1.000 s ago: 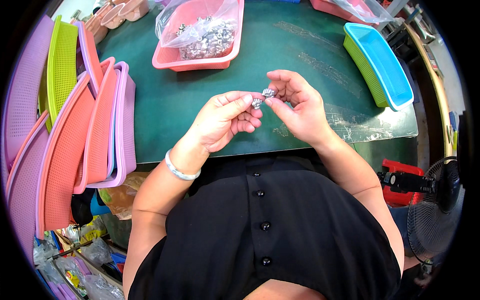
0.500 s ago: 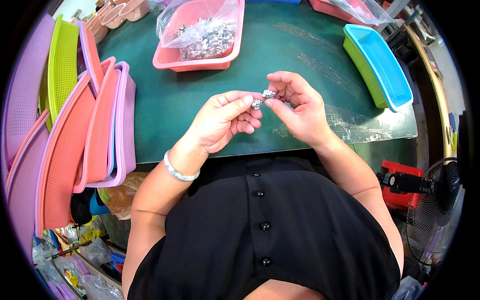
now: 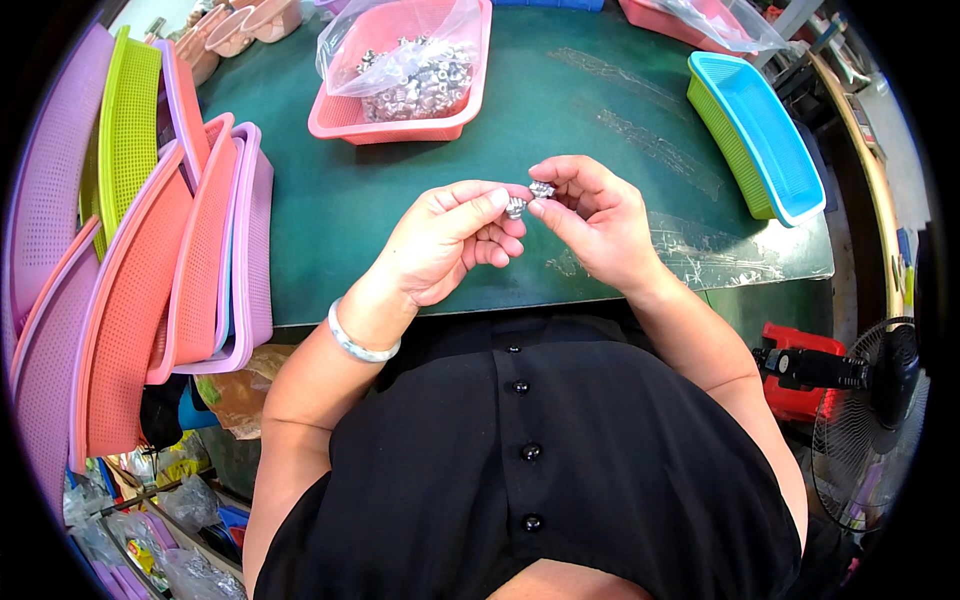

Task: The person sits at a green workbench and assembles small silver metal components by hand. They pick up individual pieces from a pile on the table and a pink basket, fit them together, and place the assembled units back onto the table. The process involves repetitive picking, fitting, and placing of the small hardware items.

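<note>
Both hands meet above the near part of a green tabletop (image 3: 400, 165). My left hand (image 3: 455, 235) pinches a small ridged silver metal piece (image 3: 516, 208) between thumb and forefinger, its other fingers curled below. Right beside it, my right hand (image 3: 595, 215) grips another small silver metal piece (image 3: 541, 190) between thumb and fingertips. The two pieces are close together; whether they touch I cannot tell. Farther off stands a pink basket (image 3: 400, 130) with a clear plastic bag (image 3: 400, 70) and many similar silver metal parts (image 3: 425, 90) in it.
A blue basket nested in a green one (image 3: 765, 140) stands at the right. Stacked purple, orange and lime baskets (image 3: 150, 270) crowd the left side. Another pink basket (image 3: 680, 30) with plastic and several small pale pink bowls (image 3: 250, 25) sit at the back. A black fan (image 3: 870, 400) stands at the lower right.
My right fingers have closed more around their metal piece, with the forefinger now lower and nearer the thumb. The left hand has hardly moved.
</note>
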The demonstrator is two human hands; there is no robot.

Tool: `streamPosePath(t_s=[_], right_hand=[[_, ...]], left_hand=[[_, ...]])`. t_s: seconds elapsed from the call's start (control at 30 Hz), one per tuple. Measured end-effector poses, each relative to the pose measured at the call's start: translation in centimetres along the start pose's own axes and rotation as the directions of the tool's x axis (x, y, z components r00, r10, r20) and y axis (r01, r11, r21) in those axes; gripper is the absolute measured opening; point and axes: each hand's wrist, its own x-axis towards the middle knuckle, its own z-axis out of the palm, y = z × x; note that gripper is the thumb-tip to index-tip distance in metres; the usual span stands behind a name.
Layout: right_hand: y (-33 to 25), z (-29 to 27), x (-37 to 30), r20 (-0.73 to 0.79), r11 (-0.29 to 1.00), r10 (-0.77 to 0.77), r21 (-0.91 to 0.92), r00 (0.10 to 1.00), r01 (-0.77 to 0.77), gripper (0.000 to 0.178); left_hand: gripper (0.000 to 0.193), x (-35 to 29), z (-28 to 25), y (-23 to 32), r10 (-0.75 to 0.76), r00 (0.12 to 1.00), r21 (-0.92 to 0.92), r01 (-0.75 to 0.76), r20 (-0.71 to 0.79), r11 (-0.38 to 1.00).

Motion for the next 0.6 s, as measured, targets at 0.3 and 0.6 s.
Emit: streamPosePath(t_s=[0.3, 0.6], right_hand=[[0.16, -0.02, 0.02, -0.017, 0.999, 0.039, -0.022, 0.999, -0.039, 0.021], [0.22, 0.01, -0.04, -0.016, 0.998, 0.024, -0.061, 1.000, -0.025, 0.021]], left_hand=[[0.025, 0.01, -0.04, 0.07, -0.009, 1.000, -0.006, 0.009, 0.006, 1.000], [0.025, 0.02, -0.18, -0.13, -0.016, 1.000, -0.032, 0.016, 0.009, 0.999]])
